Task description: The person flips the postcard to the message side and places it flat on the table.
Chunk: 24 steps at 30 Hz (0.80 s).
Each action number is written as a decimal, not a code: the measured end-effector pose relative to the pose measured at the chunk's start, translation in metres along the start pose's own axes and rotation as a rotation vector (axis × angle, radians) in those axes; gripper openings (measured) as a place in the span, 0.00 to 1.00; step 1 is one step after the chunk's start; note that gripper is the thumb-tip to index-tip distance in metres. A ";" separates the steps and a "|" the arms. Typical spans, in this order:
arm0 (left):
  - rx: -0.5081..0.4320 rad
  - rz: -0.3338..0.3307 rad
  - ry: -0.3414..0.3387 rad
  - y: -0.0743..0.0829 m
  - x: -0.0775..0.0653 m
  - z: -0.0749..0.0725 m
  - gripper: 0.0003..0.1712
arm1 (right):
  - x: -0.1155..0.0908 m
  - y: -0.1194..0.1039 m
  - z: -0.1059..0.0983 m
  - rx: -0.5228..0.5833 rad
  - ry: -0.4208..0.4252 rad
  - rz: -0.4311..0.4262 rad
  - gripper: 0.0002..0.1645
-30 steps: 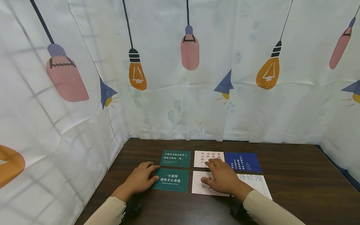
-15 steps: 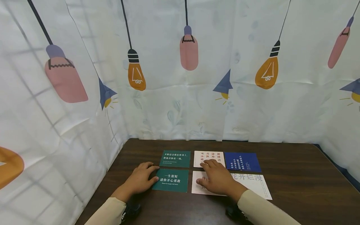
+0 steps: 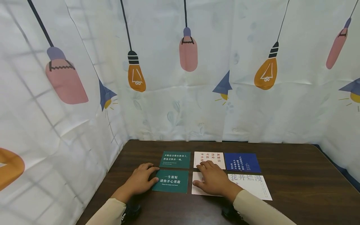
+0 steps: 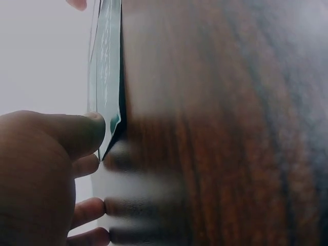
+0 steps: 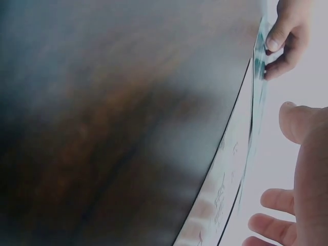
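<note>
My left hand [image 3: 139, 179] rests at the left edges of two green cards, one nearer [image 3: 171, 181] and one farther [image 3: 175, 159], both with white lettering. In the left wrist view its thumb [image 4: 92, 134] lies on the near card's corner and the other fingertips touch the table. My right hand [image 3: 215, 178], fingers spread and holding nothing, is over a pale card with red lettering [image 3: 197, 178], partly hidden. Its fingertips overlap another such card [image 3: 209, 154] behind. In the right wrist view, its fingers [image 5: 277, 225] are apart from the cards.
A blue card [image 3: 243, 162] and a white card with large grey lettering [image 3: 251, 187] lie to the right. All the cards lie flat in two rows on the dark wooden table [image 3: 303, 181]. A white curtain [image 3: 168, 112] printed with lamps stands behind.
My right hand has moved left across the cards, uncovering more of the white card with grey lettering. My left hand and the cards stay put.
</note>
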<state>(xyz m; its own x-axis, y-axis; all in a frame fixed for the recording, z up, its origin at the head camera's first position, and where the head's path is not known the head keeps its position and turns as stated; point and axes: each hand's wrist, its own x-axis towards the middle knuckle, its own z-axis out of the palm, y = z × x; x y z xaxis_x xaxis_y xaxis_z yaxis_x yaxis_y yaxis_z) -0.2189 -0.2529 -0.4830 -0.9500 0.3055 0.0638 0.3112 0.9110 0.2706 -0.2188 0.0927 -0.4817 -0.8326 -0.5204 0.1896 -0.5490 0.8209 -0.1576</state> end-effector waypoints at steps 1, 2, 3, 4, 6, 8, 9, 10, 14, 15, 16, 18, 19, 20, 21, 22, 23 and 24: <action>0.000 0.000 0.000 0.000 0.000 0.000 0.25 | 0.000 0.000 0.000 -0.002 0.000 -0.003 0.43; 0.001 0.000 0.001 0.000 0.000 0.000 0.25 | 0.001 0.000 0.001 -0.003 0.003 -0.008 0.43; 0.001 -0.001 0.002 0.000 0.000 0.000 0.25 | 0.001 -0.001 0.001 -0.003 0.005 -0.012 0.43; 0.002 0.000 0.004 0.000 0.000 0.000 0.25 | 0.002 -0.001 0.001 -0.003 0.009 -0.017 0.42; 0.001 -0.002 0.004 0.000 0.000 0.000 0.25 | 0.003 -0.001 0.002 -0.002 0.008 -0.023 0.43; 0.001 -0.002 0.002 0.000 0.001 0.000 0.25 | 0.004 -0.001 0.003 -0.001 0.001 -0.024 0.43; 0.000 -0.002 0.002 0.000 0.001 0.000 0.25 | 0.005 -0.002 0.003 0.001 -0.005 -0.022 0.43; 0.001 -0.002 0.001 0.000 0.001 0.000 0.25 | 0.005 -0.002 0.003 0.003 -0.012 -0.019 0.43; 0.002 -0.002 -0.002 0.000 0.001 0.000 0.24 | 0.007 -0.006 0.004 0.017 -0.019 -0.021 0.42; 0.002 -0.001 -0.002 0.000 0.001 0.000 0.24 | 0.008 -0.007 0.004 0.017 -0.018 -0.023 0.42; 0.002 -0.001 -0.002 0.000 0.001 0.000 0.24 | 0.008 -0.008 0.003 0.018 -0.019 -0.026 0.41; 0.001 -0.002 -0.002 0.000 0.001 -0.001 0.24 | 0.009 -0.010 0.003 0.018 -0.024 -0.030 0.41; 0.000 -0.002 -0.002 0.000 0.001 -0.001 0.24 | 0.010 -0.010 0.003 0.015 -0.029 -0.031 0.41; -0.001 -0.003 -0.002 0.000 0.001 -0.001 0.24 | 0.011 -0.011 0.003 0.014 -0.035 -0.031 0.41; -0.002 -0.004 -0.002 0.000 0.001 -0.001 0.24 | 0.011 -0.012 0.003 0.013 -0.040 -0.031 0.41; -0.005 -0.005 -0.002 0.000 0.001 -0.001 0.24 | 0.012 -0.013 0.003 0.013 -0.046 -0.029 0.42; -0.006 -0.005 -0.002 0.000 0.001 -0.002 0.24 | 0.012 -0.015 0.003 0.014 -0.052 -0.027 0.42; -0.008 -0.005 -0.002 0.000 0.001 -0.002 0.24 | 0.013 -0.016 0.003 0.014 -0.058 -0.025 0.42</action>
<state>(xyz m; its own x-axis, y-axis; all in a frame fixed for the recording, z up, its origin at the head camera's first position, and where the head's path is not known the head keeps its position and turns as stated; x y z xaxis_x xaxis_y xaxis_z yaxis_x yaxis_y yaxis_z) -0.2196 -0.2531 -0.4813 -0.9516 0.3014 0.0604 0.3061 0.9102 0.2789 -0.2209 0.0729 -0.4794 -0.8210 -0.5541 0.1374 -0.5706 0.8040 -0.1673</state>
